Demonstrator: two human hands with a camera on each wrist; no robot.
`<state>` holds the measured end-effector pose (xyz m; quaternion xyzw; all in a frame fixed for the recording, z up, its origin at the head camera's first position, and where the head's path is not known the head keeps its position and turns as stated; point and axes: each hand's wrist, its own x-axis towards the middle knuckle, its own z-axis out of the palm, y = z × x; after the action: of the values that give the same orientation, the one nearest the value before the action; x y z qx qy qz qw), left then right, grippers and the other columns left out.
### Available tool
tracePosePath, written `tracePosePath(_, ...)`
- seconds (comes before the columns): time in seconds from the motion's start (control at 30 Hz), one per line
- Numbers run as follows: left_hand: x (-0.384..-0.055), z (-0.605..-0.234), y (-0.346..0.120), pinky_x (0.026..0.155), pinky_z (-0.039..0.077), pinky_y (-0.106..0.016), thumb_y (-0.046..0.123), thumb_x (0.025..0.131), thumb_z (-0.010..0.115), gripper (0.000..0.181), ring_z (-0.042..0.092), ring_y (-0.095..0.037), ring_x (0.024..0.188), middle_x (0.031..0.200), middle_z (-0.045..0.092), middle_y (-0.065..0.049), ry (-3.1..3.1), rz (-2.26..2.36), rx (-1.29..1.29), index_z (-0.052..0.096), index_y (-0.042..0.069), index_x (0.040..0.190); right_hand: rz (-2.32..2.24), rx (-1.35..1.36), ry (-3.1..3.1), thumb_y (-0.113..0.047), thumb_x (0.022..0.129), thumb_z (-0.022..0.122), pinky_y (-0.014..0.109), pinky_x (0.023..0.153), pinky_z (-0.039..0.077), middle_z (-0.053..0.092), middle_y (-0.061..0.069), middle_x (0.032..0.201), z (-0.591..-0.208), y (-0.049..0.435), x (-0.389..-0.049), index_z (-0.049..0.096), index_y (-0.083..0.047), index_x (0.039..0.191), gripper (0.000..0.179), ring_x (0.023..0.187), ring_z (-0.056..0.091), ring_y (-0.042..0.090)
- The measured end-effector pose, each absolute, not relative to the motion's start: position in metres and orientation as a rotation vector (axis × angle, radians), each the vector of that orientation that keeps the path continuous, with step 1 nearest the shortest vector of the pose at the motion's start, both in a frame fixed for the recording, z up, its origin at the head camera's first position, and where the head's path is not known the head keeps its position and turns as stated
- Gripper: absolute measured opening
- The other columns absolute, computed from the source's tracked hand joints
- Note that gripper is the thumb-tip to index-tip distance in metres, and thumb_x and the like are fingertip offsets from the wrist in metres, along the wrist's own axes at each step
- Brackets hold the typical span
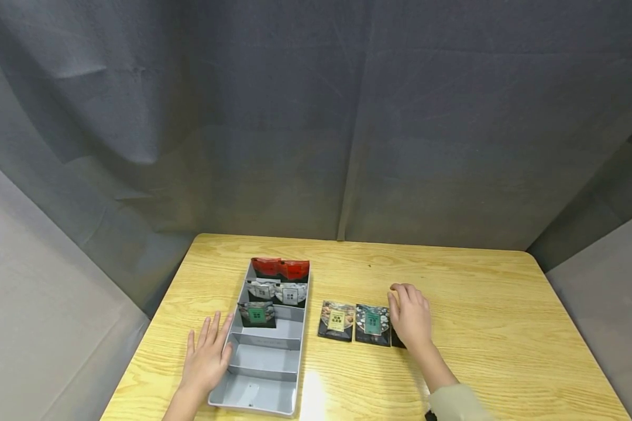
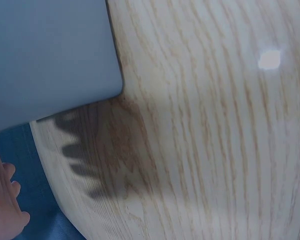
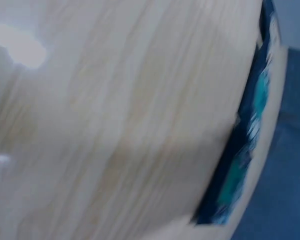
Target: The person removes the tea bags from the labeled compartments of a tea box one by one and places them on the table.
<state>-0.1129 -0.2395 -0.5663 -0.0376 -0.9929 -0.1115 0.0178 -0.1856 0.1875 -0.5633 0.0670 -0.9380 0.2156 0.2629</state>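
Observation:
My left hand (image 1: pixel 205 356) lies with its fingers spread at the left side of a grey compartment box (image 1: pixel 263 390), its thumb against the edge. In the left wrist view, the fingers (image 2: pixel 10 187) show below the box corner. Over the right end of a row of packets hovers my right hand (image 1: pixel 412 316), fingers loosely bent; it partly hides a dark packet (image 1: pixel 398 340). Left of it lie a dark packet with a teal label (image 1: pixel 373 324) and one with a yellow label (image 1: pixel 336 321). The right wrist view is blurred, and packets (image 3: pixel 232 182) lie flat there.
Red packets (image 1: pixel 295 271) stand in the box's far compartment, white-and-black packets (image 1: pixel 291 294) in the second, and one green-labelled packet (image 1: pixel 257 314) in the third. The wooden table (image 1: pixel 484 316) ends at a grey curtain (image 1: pixel 432 146).

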Motion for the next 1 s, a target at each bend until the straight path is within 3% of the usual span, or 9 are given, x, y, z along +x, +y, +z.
tracePosePath(1.0,-0.113,-0.564,-0.238,0.107,0.007,-0.06,0.028,0.093,0.042,0.054,0.017,-0.037,0.136,0.149,0.023,-0.014,-3.069,-0.348,-0.123,0.028,0.02,0.144,0.397,0.839,-2.597,-0.029,0.092,0.053,0.036,0.087,0.044,0.055,0.001,0.107,-0.519,0.015,-0.193,0.056,-0.017,0.114,0.025,0.098,0.053,0.019)
